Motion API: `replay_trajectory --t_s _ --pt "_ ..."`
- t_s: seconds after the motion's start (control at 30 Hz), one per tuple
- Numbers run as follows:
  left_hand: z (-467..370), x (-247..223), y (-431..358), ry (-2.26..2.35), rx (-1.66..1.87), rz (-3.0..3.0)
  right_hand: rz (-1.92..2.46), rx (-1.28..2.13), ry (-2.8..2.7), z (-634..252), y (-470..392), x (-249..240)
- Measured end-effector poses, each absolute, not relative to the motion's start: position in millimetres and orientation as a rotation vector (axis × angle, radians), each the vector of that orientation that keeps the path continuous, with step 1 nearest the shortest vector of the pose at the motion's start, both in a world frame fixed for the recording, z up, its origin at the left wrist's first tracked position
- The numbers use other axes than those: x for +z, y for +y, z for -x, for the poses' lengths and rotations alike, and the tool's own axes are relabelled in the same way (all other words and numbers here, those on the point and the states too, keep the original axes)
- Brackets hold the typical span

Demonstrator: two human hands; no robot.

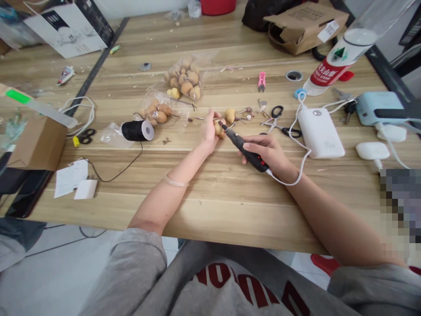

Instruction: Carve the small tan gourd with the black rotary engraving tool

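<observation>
My left hand (210,129) is closed round a small tan gourd (219,127), held just above the wooden table. In my right hand (266,151) is a black rotary tool (245,150), a white cable running from its rear end. Its tip meets the gourd or comes very close to it; I cannot tell which. Another small gourd (230,115) sits just beyond my hands. Beside it lie several small grinding bits (248,115). Black-handled scissors (276,119) rest to the right of these.
Bags of small gourds (186,79) stand further back. Left are a black cord spool (138,131) and a cardboard box (39,142). To the right are a white power bank (320,133), a water bottle (332,66), a light-blue device (378,107) and pink snips (262,81).
</observation>
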State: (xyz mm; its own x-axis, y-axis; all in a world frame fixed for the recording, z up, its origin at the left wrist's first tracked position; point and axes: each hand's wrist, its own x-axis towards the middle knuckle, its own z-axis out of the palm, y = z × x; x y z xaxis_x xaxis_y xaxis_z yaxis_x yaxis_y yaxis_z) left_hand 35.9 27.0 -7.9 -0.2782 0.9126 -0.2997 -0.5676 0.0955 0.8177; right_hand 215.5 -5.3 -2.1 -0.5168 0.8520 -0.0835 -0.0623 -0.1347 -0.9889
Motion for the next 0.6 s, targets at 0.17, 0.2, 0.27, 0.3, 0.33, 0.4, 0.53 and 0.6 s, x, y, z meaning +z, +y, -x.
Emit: replay_trajectory --t_s 0.17,0.2,0.27,0.3,0.33,0.4,0.53,0.6 --pt "-36.1 -7.5 27.2 1.103 1.516 -0.439 0.909 1.737 -1.471 -215.9 -5.2 -1.3" --pt "-36.2 -7.2 27.2 1.097 1.513 -0.441 0.9 1.745 -1.488 -215.9 -5.4 -1.2" --pt "-36.5 -6.7 27.1 1.088 1.507 -0.442 0.889 1.759 -1.498 -215.8 -5.6 -1.1" --pt "-36.6 -6.5 27.1 1.086 1.507 -0.438 0.888 1.761 -1.484 -215.7 -5.6 -1.2" --pt "-36.7 -6.3 27.0 1.088 1.51 -0.427 0.892 1.759 -1.463 -215.7 -5.6 -1.3" --pt "-36.6 -6.2 26.8 1.099 1.518 -0.399 0.905 1.751 -1.425 -215.7 -5.5 -1.5" --pt "-36.2 -6.6 26.1 1.096 1.519 -0.403 0.907 1.758 -1.464 -215.6 -5.6 -1.3" --pt "-36.0 -6.8 25.9 1.087 1.505 -0.419 0.908 1.762 -1.498 -215.4 -5.8 -1.2"
